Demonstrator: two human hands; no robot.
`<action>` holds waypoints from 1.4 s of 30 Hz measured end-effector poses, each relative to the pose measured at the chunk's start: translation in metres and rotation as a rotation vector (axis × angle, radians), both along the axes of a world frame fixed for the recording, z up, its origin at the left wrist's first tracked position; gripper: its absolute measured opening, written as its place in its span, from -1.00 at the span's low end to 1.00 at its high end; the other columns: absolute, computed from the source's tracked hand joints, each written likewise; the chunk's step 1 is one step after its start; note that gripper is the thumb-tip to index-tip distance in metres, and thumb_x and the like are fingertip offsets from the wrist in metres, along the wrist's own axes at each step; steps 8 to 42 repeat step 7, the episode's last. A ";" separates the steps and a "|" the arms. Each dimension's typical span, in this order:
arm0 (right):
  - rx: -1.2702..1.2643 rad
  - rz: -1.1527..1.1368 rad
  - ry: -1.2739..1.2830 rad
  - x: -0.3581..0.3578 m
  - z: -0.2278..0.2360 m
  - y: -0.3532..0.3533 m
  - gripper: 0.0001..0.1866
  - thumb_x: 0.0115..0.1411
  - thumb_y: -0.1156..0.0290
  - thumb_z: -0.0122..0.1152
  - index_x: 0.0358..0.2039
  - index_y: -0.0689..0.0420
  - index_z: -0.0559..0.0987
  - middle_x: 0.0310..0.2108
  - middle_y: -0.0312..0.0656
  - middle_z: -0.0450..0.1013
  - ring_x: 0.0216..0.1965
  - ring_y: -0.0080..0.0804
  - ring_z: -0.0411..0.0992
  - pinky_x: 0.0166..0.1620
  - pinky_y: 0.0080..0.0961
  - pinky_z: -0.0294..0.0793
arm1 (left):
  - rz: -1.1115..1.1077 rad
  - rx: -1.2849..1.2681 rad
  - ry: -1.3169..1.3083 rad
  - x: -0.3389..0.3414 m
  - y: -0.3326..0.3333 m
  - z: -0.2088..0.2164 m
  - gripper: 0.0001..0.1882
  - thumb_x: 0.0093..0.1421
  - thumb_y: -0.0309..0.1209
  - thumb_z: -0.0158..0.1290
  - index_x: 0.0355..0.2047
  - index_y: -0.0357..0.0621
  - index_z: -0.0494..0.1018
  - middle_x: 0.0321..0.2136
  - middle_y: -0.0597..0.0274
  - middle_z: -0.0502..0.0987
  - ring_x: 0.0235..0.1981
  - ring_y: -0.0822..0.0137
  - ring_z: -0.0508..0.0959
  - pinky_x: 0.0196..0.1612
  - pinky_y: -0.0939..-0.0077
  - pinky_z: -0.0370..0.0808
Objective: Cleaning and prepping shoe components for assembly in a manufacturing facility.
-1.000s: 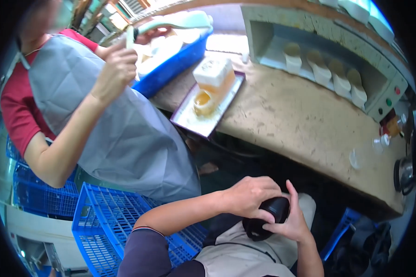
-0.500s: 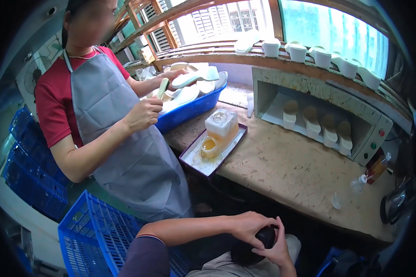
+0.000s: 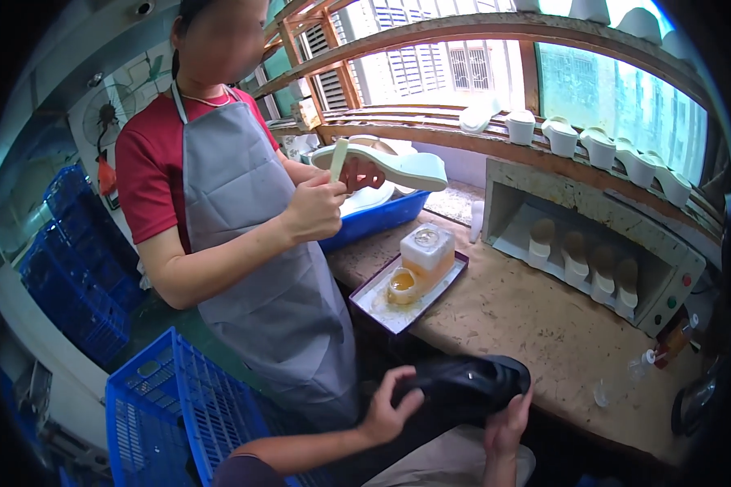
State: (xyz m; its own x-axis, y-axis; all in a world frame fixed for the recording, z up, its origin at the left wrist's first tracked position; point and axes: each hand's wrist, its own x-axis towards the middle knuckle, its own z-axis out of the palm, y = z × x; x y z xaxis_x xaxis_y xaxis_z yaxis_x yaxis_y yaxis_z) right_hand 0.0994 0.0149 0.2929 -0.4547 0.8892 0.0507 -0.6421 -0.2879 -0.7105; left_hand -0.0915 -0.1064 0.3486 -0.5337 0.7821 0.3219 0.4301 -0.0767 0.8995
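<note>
A glossy black shoe (image 3: 471, 383), slightly blurred, is held sideways above my lap. My left hand (image 3: 388, 415) curls around its left end, thumb and forefinger bent in a C. Beneath the right end, my right hand (image 3: 508, 422) grips it with the fingers turned up against its side. Across to the left stands a co-worker in a grey apron (image 3: 256, 219). One of that person's hands (image 3: 315, 209) holds a pale brush-like stick (image 3: 339, 159); the other supports a white wedge shoe sole (image 3: 410, 170).
A purple-edged tray (image 3: 386, 316) on the brown-covered bench (image 3: 528, 325) bears a white block and a cup of amber liquid (image 3: 402, 282). Soles stand in an open metal heater box (image 3: 495, 195). Blue crates (image 3: 175, 406) are at left, clear bottles (image 3: 642, 361) at right.
The black shoe has come up from my lap and turned sideways; my hands have moved apart to its two ends. The co-worker has raised the white sole and the stick.
</note>
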 end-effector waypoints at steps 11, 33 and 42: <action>0.238 0.441 -0.802 -0.021 -0.069 0.007 0.07 0.20 0.25 0.37 0.51 0.00 -0.17 0.45 -0.01 -0.03 0.38 -0.23 0.08 0.28 -0.04 0.17 | -0.409 -0.690 -0.235 -0.058 -0.053 -0.087 -0.25 0.19 -0.21 0.27 0.32 0.01 0.18 0.10 0.15 0.44 -0.05 0.29 0.49 0.06 0.47 0.41; 0.238 0.441 -0.802 -0.021 -0.069 0.007 0.07 0.20 0.25 0.37 0.51 0.00 -0.17 0.45 -0.01 -0.03 0.38 -0.23 0.08 0.28 -0.04 0.17 | -0.409 -0.690 -0.235 -0.058 -0.053 -0.087 -0.25 0.19 -0.21 0.27 0.32 0.01 0.18 0.10 0.15 0.44 -0.05 0.29 0.49 0.06 0.47 0.41; 0.238 0.441 -0.802 -0.021 -0.069 0.007 0.07 0.20 0.25 0.37 0.51 0.00 -0.17 0.45 -0.01 -0.03 0.38 -0.23 0.08 0.28 -0.04 0.17 | -0.409 -0.690 -0.235 -0.058 -0.053 -0.087 -0.25 0.19 -0.21 0.27 0.32 0.01 0.18 0.10 0.15 0.44 -0.05 0.29 0.49 0.06 0.47 0.41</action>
